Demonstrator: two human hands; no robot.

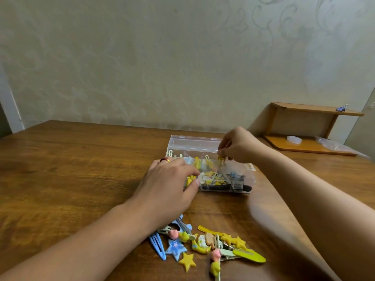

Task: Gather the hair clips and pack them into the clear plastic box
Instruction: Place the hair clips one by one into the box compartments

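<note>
The clear plastic box (246, 173) stands open on the wooden table, its lid (194, 144) tipped back; several yellow, white and black clips lie inside. My right hand (239, 146) hovers over the box's far right part, fingertips pinched on a small yellow clip (220, 159). My left hand (172, 179), wearing a ring, rests against the box's left front corner, thumb and fingers on its wall. A pile of loose hair clips (205, 243) lies near me: blue snap clips, a blue star, yellow stars, a moon, a lime-green clip.
A low wooden shelf (304, 126) sits at the back right of the table, with a white ring-shaped thing and a plastic bag under it and a small purple clip on top. A patterned wall rises just behind the table.
</note>
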